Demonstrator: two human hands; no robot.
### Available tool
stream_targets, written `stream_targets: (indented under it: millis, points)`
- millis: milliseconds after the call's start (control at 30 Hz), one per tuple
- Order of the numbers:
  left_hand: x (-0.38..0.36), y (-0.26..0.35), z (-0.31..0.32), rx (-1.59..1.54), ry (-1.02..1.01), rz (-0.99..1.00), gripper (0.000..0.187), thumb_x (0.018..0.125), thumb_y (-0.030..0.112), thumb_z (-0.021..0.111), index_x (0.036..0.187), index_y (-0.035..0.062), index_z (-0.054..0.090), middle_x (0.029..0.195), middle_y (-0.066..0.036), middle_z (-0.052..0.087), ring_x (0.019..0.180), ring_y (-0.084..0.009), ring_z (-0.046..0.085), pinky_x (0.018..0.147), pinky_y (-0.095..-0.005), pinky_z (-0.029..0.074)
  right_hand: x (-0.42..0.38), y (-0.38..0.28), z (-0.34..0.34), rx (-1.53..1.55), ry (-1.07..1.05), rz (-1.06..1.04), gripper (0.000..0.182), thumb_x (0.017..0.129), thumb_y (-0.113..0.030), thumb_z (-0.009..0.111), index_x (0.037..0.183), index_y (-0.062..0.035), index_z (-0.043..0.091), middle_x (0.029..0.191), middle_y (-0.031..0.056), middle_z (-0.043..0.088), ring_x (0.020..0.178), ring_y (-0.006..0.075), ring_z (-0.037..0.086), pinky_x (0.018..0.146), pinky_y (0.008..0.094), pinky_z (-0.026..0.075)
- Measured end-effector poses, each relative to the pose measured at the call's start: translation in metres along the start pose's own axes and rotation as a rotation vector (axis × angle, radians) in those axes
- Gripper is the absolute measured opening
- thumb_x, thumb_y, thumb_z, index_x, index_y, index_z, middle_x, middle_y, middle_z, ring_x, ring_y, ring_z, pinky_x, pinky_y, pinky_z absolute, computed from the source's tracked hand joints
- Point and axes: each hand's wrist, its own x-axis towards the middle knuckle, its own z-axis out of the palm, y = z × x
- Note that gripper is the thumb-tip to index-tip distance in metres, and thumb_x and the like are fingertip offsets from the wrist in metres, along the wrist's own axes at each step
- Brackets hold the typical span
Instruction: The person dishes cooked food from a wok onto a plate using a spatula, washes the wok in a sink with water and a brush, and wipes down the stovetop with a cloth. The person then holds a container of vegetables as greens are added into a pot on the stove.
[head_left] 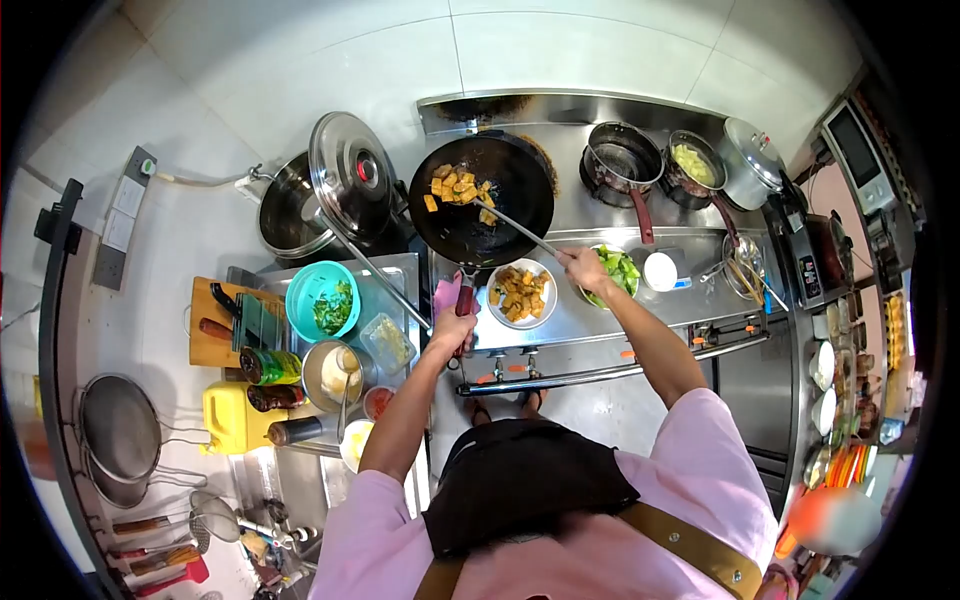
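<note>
Left hand (455, 330) is closed round the wok handle (465, 297), right hand (585, 270) wrapped on the rear of a metal spatula (520, 230). Your wok (525, 190) sits at the left of the stove; the browned pieces (458, 187) are bunched on its left side, spatula head in among them. Can't see a flame, so can't tell if the burner is lit

Watch the left rim: one piece lies out near it, a hard shove that way could send it over. If your left grip slackens while the spatula pushes, the wok could twist or slide

Pink cloth (446, 294) is right beside the handle; can't tell if any of it is under your fingers. Loose cloth near a burner could scorch

Plate (497, 311) of similar browned pieces is on the counter (592, 324) just right of the handle. Swing the handle right and you'd clip it

Your right forearm passes over the dish of leafy greens (620, 268), white cup (660, 271) just past it. Drop the elbow and you could drag the dish

Left side: long ladle (375, 278) slants from the big lid (350, 170) down to near your left hand. Bump its end and it could swing toward the turquoise bowl (296, 299)
</note>
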Motion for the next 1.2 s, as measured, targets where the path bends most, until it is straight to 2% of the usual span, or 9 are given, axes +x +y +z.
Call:
stream_targets:
  millis: [233, 333, 433, 567, 600, 700, 733, 933, 1200]
  points:
    - [0.011, -0.007, -0.016, 0.032, -0.036, 0.087, 0.012, 0.084, 0.012, 0.064, 0.082, 0.0047, 0.055, 0.06, -0.002, 0.053, 0.045, -0.013, 0.05, 0.039, -0.0289, 0.04, -0.051, 0.016, -0.056, 0.187, -0.096, 0.094, 0.037, 0.097, -0.028, 0.063, 0.124, -0.0034, 0.068, 0.069, 0.0, 0.059, 0.057, 0.0091, 0.051, 0.054, 0.0277, 0.042]
    - [0.021, -0.002, -0.02, 0.065, -0.046, 0.116, 0.013, 0.086, 0.015, 0.062, 0.091, 0.0045, 0.056, 0.057, -0.002, 0.053, 0.041, -0.0133, 0.049, 0.037, -0.0288, 0.038, -0.092, 0.027, -0.087, 0.111, -0.108, 0.138, 0.035, 0.097, -0.026, 0.063, 0.123, -0.0028, 0.069, 0.068, -0.0007, 0.057, 0.054, 0.009, 0.047, 0.049, 0.0273, 0.038]
    - [0.031, 0.004, -0.023, 0.046, -0.02, 0.168, 0.006, 0.081, 0.009, 0.058, 0.08, 0.0038, 0.058, 0.055, -0.003, 0.054, 0.038, -0.0141, 0.049, 0.036, -0.0284, 0.039, -0.145, 0.032, -0.125, 0.16, -0.114, 0.261, 0.033, 0.098, -0.025, 0.063, 0.123, -0.0028, 0.069, 0.065, -0.0027, 0.05, 0.055, 0.0071, 0.044, 0.047, 0.0258, 0.035]
    - [0.026, 0.021, -0.024, 0.038, -0.013, 0.226, 0.014, 0.079, 0.007, 0.057, 0.066, 0.0021, 0.058, 0.052, -0.004, 0.055, 0.037, -0.014, 0.049, 0.037, -0.0281, 0.04, -0.192, 0.011, -0.165, -0.028, -0.186, 0.316, 0.039, 0.098, -0.03, 0.064, 0.124, -0.0016, 0.068, 0.065, -0.0019, 0.048, 0.061, 0.0075, 0.043, 0.054, 0.0277, 0.037]
    - [0.027, 0.021, -0.024, 0.051, -0.007, 0.216, 0.013, 0.079, 0.007, 0.057, 0.067, 0.002, 0.058, 0.052, -0.004, 0.055, 0.037, -0.0139, 0.049, 0.037, -0.0281, 0.04, -0.194, 0.012, -0.168, -0.142, -0.193, 0.298, 0.037, 0.097, -0.031, 0.063, 0.123, -0.0052, 0.07, 0.067, 0.0047, 0.061, 0.063, 0.0154, 0.058, 0.059, 0.0337, 0.046]
    - [0.03, 0.018, -0.022, 0.046, -0.008, 0.23, 0.014, 0.079, 0.007, 0.057, 0.066, 0.0018, 0.059, 0.053, -0.005, 0.056, 0.037, -0.0139, 0.049, 0.037, -0.0282, 0.041, -0.186, 0.014, -0.153, -0.655, -0.139, -0.061, 0.035, 0.095, -0.033, 0.062, 0.12, -0.0109, 0.071, 0.081, 0.0134, 0.072, 0.081, 0.0307, 0.07, 0.072, 0.0424, 0.054]
    - [0.034, 0.013, -0.022, 0.048, 0.001, 0.229, 0.014, 0.079, 0.007, 0.058, 0.066, 0.0018, 0.059, 0.053, -0.005, 0.056, 0.037, -0.014, 0.049, 0.037, -0.0283, 0.041, -0.184, -0.02, -0.142, -0.73, -0.16, 0.086, 0.031, 0.093, -0.033, 0.06, 0.113, -0.014, 0.074, 0.095, 0.015, 0.073, 0.099, 0.0378, 0.067, 0.085, 0.0484, 0.054]
    - [0.037, 0.01, -0.025, 0.107, -0.007, 0.212, 0.01, 0.078, 0.011, 0.063, 0.073, 0.0028, 0.058, 0.056, -0.004, 0.057, 0.039, -0.015, 0.052, 0.038, -0.0295, 0.042, -0.146, -0.086, -0.099, -1.122, -0.232, -0.036, 0.023, 0.089, -0.024, 0.059, 0.094, -0.0076, 0.075, 0.091, 0.0176, 0.073, 0.087, 0.0363, 0.072, 0.077, 0.0461, 0.057]
    - [0.03, 0.014, -0.023, 0.115, 0.02, 0.208, 0.01, 0.079, 0.012, 0.061, 0.077, 0.0031, 0.058, 0.057, -0.006, 0.057, 0.041, -0.0164, 0.054, 0.039, -0.031, 0.043, -0.136, -0.157, -0.091, -1.278, -0.183, -0.029, 0.02, 0.085, -0.022, 0.063, 0.088, -0.0065, 0.075, 0.088, 0.0171, 0.073, 0.083, 0.0344, 0.072, 0.074, 0.0436, 0.057]
